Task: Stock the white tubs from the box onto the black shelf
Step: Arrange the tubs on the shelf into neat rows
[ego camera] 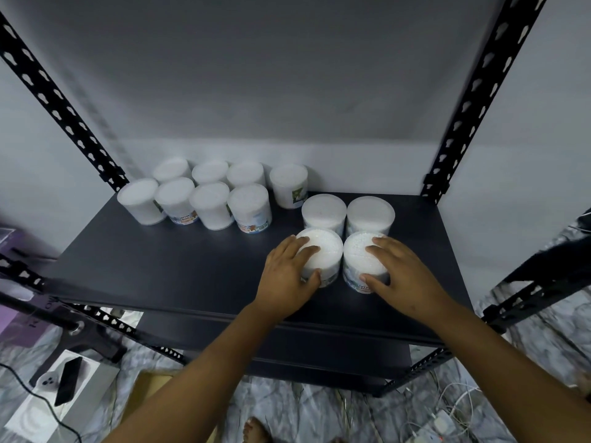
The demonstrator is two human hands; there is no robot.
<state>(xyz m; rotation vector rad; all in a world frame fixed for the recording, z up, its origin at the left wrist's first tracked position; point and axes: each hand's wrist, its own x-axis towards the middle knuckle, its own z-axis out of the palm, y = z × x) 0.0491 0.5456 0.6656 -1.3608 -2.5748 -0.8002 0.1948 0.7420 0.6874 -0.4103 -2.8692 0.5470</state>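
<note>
Both hands (289, 270) (398, 270) grip 2 white tubs (323, 251) (359, 255) on black shelf (179, 270).

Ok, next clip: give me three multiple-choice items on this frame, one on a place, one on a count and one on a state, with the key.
1. Where do the left tub and the right tub stand?
A) front right of the black shelf
B) back left corner
C) on the floor

2. How many white tubs are on the shelf?
A) eight
B) twelve
C) fifteen

3. What are the left hand and the right hand doing?
A) both empty
B) sharing one tub
C) each has a grip on its own tub

Key:
1 A: both stand right of centre, in front of two other tubs.
2 B: eight in the left cluster, four on the right.
3 C: fingers and thumb wrap each lid.
</note>
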